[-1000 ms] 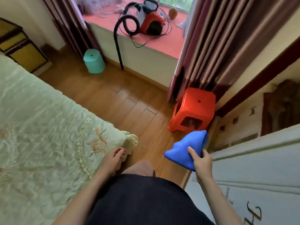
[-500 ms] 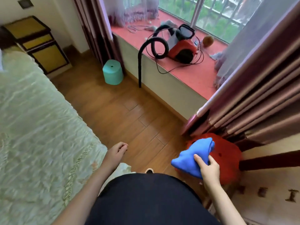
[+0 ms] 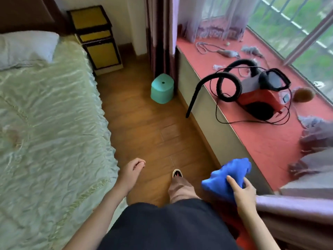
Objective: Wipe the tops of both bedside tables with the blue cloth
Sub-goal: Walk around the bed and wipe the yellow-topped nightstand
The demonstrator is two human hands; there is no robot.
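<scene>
Blue cloth [image 3: 227, 177]: bunched and carried beside the window ledge [image 3: 266, 141], kept clear of the floor.
Right hand [image 3: 243, 192]: fingers [image 3: 232, 183] pinched on the cloth's lower edge.
Left hand [image 3: 132, 173]: empty, fingers loosely curled, hung beside the bed [image 3: 45, 114].
Bedside table [image 3: 95, 36]: ahead at the bed's head, well apart from the cloth; top not yet reached.
Second table: not in view.

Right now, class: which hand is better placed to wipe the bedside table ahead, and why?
The right hand: it already grips the blue cloth. The left hand is empty. The bedside table lies ahead.
</scene>
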